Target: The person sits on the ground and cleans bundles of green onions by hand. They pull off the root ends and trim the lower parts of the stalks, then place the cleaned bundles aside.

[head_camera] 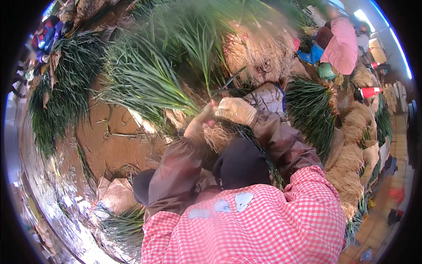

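My left hand (197, 128), in a pale glove, is closed around a bunch of leafy bulb plants. Their pink bulb (210, 123) and tan, stringy roots (218, 137) stick out beside the palm, toward my body. Long green leaves (161, 89) fan out ahead and to the left. At the reddish stem base (213, 103) of one upright plant (205, 49), the gloved fingers of my right hand (235, 110) are bent together in a pinch, the fingertips partly hidden. A dark leaf strip (230, 89) lies just beyond my right hand.
A large heap of rooted plants (260, 52) lies ahead, near a white sack (267, 97). Bundled plants (310, 109) and a row of root bundles (349, 158) are at the right. Wet brown ground (122, 145) lies left. Another person (343, 43) crouches at upper right near traffic cones (369, 92).
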{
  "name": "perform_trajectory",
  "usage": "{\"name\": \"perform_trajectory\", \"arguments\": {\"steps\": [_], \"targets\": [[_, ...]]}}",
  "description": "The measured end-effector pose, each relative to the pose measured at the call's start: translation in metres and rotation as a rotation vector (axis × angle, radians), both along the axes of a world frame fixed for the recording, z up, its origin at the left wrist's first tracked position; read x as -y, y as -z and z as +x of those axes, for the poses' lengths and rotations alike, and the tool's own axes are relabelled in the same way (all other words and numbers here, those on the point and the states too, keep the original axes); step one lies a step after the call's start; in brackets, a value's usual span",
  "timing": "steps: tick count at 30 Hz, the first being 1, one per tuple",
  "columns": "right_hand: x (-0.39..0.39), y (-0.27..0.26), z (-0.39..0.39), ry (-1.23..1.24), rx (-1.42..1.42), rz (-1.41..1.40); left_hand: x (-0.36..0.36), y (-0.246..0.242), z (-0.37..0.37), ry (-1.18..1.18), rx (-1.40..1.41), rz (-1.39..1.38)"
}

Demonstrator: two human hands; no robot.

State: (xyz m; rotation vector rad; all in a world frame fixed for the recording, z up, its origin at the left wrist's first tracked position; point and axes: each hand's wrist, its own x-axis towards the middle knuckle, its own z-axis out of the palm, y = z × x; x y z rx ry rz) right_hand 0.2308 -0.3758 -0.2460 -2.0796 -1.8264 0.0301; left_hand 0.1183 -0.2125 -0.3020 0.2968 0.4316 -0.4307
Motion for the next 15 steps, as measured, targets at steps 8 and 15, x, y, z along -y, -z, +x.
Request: {"name": "perform_trajectory", "arguments": {"steps": [8,15], "targets": [[-0.004,-0.05,0.014,0.448,-0.762,0.045,0.005,-0.005,-0.002,-0.148,-0.002,0.108],[-0.033,0.039,0.03,0.218,-0.319,0.144,-0.006,0.0,-0.007,-0.13,0.075,0.399]]}}
